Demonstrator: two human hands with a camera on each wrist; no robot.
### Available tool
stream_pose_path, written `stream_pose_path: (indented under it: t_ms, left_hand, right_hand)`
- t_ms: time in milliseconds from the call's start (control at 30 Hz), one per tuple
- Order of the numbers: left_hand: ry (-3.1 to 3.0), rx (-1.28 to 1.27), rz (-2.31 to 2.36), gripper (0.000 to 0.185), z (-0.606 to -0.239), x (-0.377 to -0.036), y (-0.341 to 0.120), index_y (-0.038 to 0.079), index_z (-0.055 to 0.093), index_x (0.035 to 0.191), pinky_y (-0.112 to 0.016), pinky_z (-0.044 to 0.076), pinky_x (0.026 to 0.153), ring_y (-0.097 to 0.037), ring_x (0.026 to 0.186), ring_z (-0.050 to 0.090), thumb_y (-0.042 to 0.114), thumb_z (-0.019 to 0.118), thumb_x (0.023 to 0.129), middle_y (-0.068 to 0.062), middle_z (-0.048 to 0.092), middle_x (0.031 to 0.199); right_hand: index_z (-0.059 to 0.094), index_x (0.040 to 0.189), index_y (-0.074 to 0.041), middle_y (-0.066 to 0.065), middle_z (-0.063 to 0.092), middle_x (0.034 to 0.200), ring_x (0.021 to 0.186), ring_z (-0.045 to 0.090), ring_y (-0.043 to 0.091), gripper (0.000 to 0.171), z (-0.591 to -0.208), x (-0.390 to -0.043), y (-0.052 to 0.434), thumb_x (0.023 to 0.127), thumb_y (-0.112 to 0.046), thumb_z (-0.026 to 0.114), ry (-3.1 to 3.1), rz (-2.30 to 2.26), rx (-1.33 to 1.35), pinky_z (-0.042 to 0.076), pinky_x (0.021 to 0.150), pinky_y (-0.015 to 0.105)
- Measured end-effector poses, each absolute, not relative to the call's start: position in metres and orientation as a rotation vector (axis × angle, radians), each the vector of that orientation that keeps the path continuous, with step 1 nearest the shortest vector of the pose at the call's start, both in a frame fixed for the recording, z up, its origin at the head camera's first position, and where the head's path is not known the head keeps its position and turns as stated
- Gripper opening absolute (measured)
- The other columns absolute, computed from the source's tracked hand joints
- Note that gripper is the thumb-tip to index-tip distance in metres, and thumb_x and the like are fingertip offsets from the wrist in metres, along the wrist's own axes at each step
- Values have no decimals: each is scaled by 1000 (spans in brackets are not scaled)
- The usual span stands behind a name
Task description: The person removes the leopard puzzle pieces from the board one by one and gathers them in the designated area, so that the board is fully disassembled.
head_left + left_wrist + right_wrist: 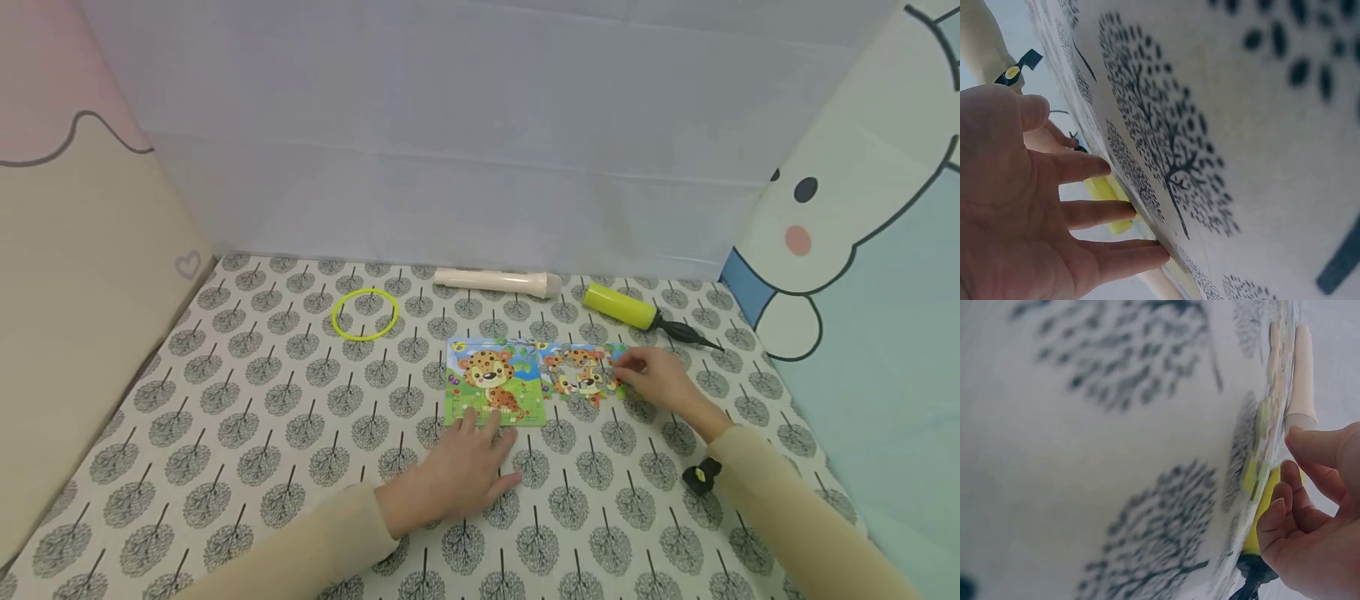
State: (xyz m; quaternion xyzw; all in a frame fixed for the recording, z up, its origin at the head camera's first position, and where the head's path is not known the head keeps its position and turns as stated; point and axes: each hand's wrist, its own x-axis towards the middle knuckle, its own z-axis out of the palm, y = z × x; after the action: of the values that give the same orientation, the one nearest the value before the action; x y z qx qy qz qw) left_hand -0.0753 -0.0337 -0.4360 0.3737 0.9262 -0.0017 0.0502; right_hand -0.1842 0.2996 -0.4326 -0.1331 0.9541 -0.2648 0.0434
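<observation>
At centre frame, the left hand (457,475) lies flat, fingers straight, touching the puzzle board's (495,381) lower edge. Just right, the right hand (660,379) rests curled fingertips on loose puzzle pieces (585,372); its grip is unclear.
</observation>
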Motion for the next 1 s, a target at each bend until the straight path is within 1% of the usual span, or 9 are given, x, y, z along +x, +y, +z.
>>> stream_pose_path:
  t_ms: [133,267,400,567,733,833,1000]
  left_hand:
    - [2775,1146,51,66,-434,-71,-37,16,36,148,-55,32,103,-54,128,29,58,29,98,-21,27,151]
    - [2757,1158,98,63,-431,-69,-41,19,37,149,-56,30,104,-55,129,28,56,30,99,-21,25,151]
    - [2747,1129,128,61,-430,-69,-43,25,36,149,-58,27,105,-56,129,25,58,29,98,-17,24,153]
    - [2749,1077,66,63,-430,-67,-43,32,33,150,-63,23,104,-64,126,18,63,24,96,-11,21,156]
    - [2741,1038,17,64,-429,-65,-43,34,30,150,-68,24,100,-68,123,14,65,22,95,-8,19,157]
    - [2742,1023,7,65,-429,-65,-42,35,29,150,-69,24,99,-68,123,14,66,21,94,-6,18,157]
    - [2737,1001,6,66,-430,-66,-42,37,26,150,-69,22,100,-68,123,13,68,19,93,-4,15,157]
  right_hand:
    - [70,96,-6,-1,66,83,74,60,18,12,-428,-188,285,90,-16,67,2902,-848,-489,48,61,36]
    - [71,93,-7,-2,65,81,73,60,16,9,-426,-194,263,89,-15,68,2882,-889,-585,48,61,36]
    - [71,93,-7,-2,65,82,73,60,16,9,-424,-198,238,90,-15,67,2814,-951,-653,49,62,35]
    - [70,94,-8,-2,65,84,75,61,14,10,-424,-201,206,92,-17,66,2703,-1011,-685,51,66,35]
    - [71,95,-8,-4,66,86,77,62,12,10,-428,-201,177,91,-16,67,2665,-991,-781,53,69,31]
    - [72,96,-8,-5,66,86,77,61,10,12,-430,-201,159,90,-17,68,2623,-967,-837,53,71,29]
    - [72,102,-8,-5,67,90,79,61,7,18,-434,-201,134,89,-20,69,2546,-935,-874,52,73,25]
